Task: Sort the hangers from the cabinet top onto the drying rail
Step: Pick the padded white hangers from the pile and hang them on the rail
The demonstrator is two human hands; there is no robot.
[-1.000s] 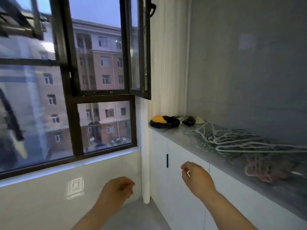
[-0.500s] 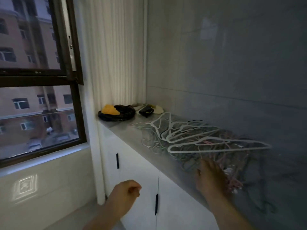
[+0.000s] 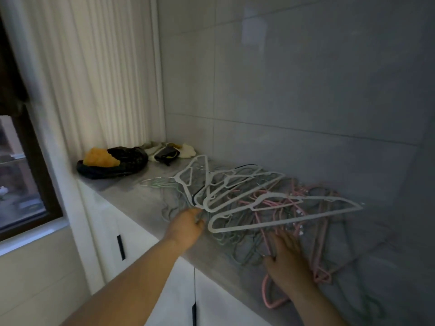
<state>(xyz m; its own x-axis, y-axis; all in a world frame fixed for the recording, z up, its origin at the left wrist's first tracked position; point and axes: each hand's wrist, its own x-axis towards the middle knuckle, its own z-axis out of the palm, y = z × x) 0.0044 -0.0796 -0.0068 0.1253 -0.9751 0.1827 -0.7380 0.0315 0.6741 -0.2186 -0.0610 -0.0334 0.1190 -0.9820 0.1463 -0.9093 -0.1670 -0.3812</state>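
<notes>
A tangled heap of thin white, pink and pale-green plastic hangers [image 3: 259,203] sprawls along the grey marbled cabinet top [image 3: 128,192] by the grey tiled wall [image 3: 306,90], the right hand [image 3: 286,257] pressing straight, spread fingers onto its near pink strands, while the left hand [image 3: 186,225] reaches into its left edge, its grip impossible to tell.

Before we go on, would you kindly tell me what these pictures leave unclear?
Head view only.
Left hand grip: its fingertips are hidden behind the hand, among the hangers.
Drying rail: outside the frame.
Number of hangers: the pile is tangled, dim and blurred.
Black bag contents: only an orange lump shows.
</notes>
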